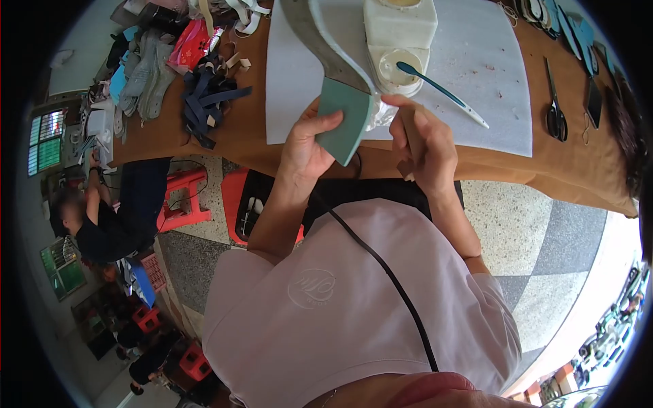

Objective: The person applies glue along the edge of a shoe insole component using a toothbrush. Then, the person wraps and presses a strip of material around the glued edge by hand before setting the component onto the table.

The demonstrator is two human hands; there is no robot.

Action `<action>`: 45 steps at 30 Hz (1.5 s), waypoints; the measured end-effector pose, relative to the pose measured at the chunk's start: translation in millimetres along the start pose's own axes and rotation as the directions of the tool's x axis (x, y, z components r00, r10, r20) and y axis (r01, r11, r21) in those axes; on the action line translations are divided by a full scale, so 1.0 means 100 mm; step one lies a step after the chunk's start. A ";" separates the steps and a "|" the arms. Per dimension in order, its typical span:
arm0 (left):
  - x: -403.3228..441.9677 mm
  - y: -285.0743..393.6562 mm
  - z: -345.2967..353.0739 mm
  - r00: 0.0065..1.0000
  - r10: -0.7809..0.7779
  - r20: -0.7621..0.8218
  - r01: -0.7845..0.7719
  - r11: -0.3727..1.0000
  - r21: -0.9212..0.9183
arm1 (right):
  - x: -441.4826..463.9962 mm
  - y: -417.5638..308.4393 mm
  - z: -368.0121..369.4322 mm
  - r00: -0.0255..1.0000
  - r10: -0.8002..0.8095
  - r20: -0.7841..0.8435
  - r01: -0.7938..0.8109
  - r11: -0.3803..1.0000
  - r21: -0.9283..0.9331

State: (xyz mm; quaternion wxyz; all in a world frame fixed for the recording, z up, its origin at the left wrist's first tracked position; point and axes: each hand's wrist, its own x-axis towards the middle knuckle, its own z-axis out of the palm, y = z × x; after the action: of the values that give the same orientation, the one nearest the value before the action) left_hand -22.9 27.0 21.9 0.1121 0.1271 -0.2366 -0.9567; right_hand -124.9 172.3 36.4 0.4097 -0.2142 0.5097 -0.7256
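Observation:
My left hand [306, 144] grips a flat green piece [345, 119] with its thumb on the face. A long curved grey strip [326, 51] runs up and away from the green piece. To the right, my right hand [427, 139] is closed round a small brown piece [412, 139], its index finger stretched towards the green piece's edge. Crumpled clear plastic [381, 114] lies between the hands. Beyond them stands a whitish container [400, 30] with a round cup [392, 68], and a teal-and-white brush [442, 95] leans on its rim.
A white sheet [476, 61] covers part of the brown table [255, 129]. Black scissors [556, 119] lie at the right; dark strips [204, 98] and a red packet [194, 46] at the left. A person in dark clothes [105, 228] is at the far left, near a red stool [183, 200].

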 end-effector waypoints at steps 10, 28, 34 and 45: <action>-0.09 0.15 -0.07 0.991 0.039 0.127 -0.041 0.999 0.018 | 0.09 -0.02 -0.09 0.992 -0.043 0.123 -0.012 0.909 0.416; 0.10 -0.01 0.37 0.998 -0.058 0.001 0.056 0.976 0.209 | 0.04 0.01 -0.15 0.962 0.003 0.273 -0.044 0.988 0.146; 0.13 0.05 0.31 0.986 -0.030 0.165 0.033 0.999 -0.018 | 0.00 -0.09 -0.17 0.969 -0.185 0.161 0.219 0.950 -0.223; 0.23 0.08 0.16 0.922 0.016 0.387 0.045 0.988 -0.147 | 0.01 -0.06 -0.21 0.702 -0.673 0.234 0.645 0.461 -0.609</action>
State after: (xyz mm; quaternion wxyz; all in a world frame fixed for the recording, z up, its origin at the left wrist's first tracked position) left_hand -47.9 20.6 34.7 0.0655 -0.0714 -0.1791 -0.9790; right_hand -143.2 184.5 33.9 -0.0144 -0.5076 0.6133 -0.6049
